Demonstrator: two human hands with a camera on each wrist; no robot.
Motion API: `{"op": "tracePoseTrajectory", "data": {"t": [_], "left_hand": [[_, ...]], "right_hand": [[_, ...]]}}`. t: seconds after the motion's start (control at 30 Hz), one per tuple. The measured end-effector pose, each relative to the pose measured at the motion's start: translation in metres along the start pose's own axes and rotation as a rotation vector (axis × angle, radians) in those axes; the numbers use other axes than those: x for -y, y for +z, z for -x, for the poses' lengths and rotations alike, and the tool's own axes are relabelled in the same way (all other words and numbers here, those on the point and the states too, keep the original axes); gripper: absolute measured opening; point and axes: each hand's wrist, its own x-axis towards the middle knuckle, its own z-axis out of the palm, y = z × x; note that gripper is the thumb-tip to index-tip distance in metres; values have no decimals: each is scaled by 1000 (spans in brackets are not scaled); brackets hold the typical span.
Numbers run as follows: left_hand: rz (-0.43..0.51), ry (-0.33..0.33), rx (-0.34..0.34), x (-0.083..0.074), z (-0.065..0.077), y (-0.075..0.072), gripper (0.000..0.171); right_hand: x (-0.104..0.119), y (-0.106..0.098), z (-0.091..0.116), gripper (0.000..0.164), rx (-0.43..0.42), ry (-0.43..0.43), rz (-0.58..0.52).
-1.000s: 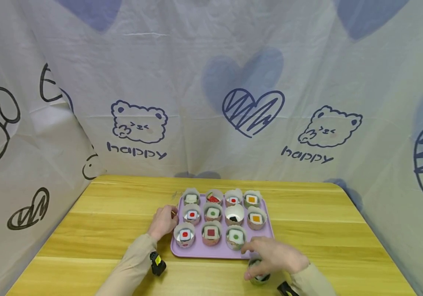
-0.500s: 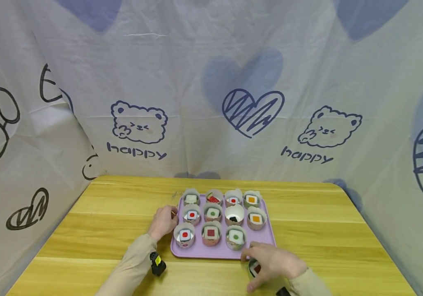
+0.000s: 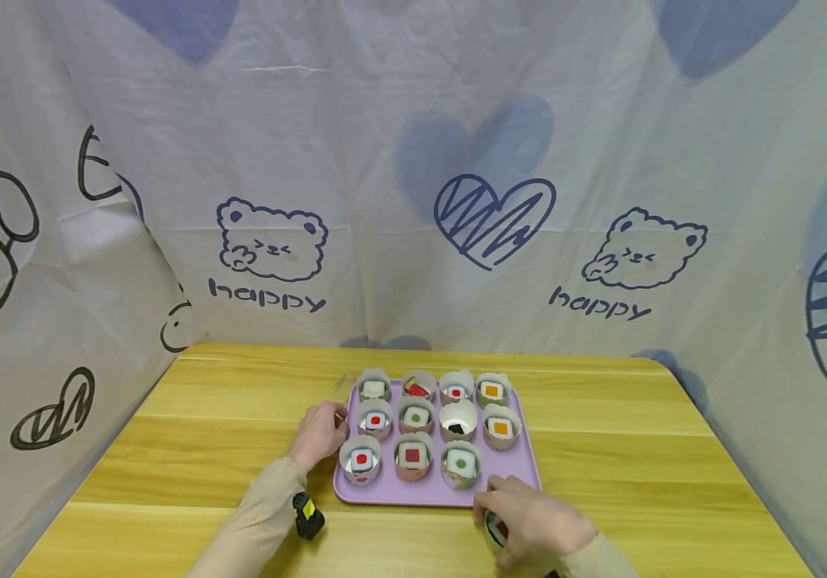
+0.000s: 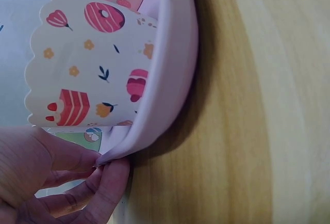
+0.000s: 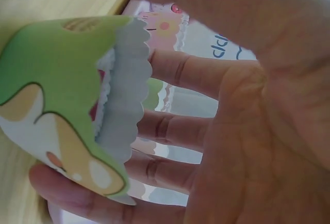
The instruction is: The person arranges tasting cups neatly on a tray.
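Observation:
A lilac tray (image 3: 511, 466) bears several scalloped paper baking cups, each with a small piece inside, such as a white block with a green dot (image 3: 462, 463). At its left edge my left hand (image 3: 318, 436) pinches the rim between thumb and fingers; in the left wrist view the tray rim (image 4: 172, 64) rises beside a dessert-print baking cup (image 4: 87, 64). Just off the tray's front right corner, my right hand (image 3: 535, 518) holds a green baking cup (image 5: 56, 64) with a dog print, fingers and thumb around its side. Its dark red and white contents (image 5: 102, 97) are partly hidden.
A wooden table (image 3: 645, 466) carries the tray, bounded behind and at the sides by a pale printed cloth (image 3: 384, 160). On the tray, the cups stand in rows, the front right corner being bare tray.
My right thumb has drawn in toward the green baking cup, and the hand has shifted slightly. My left hand and the tray have stayed in place.

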Motion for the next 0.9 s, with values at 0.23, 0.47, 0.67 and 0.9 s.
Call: {"op": "tracePoseTrajectory", "data": {"t": [0.23,0.47,0.67,0.9], "left_hand": [[0,-6,4,1,-1,0,16],[3,-10,10,0,0,0,16],[7,-10,11,0,1,-1,16],[9,-15,10,-2,1,-2,15]], "right_hand": [[1,2,-1,46,-17,-1,51],[0,3,-3,47,-22,-13,83],[-1,5,-3,47,-48,-40,93],[-2,4,-2,49,-55,-60,83]]}}
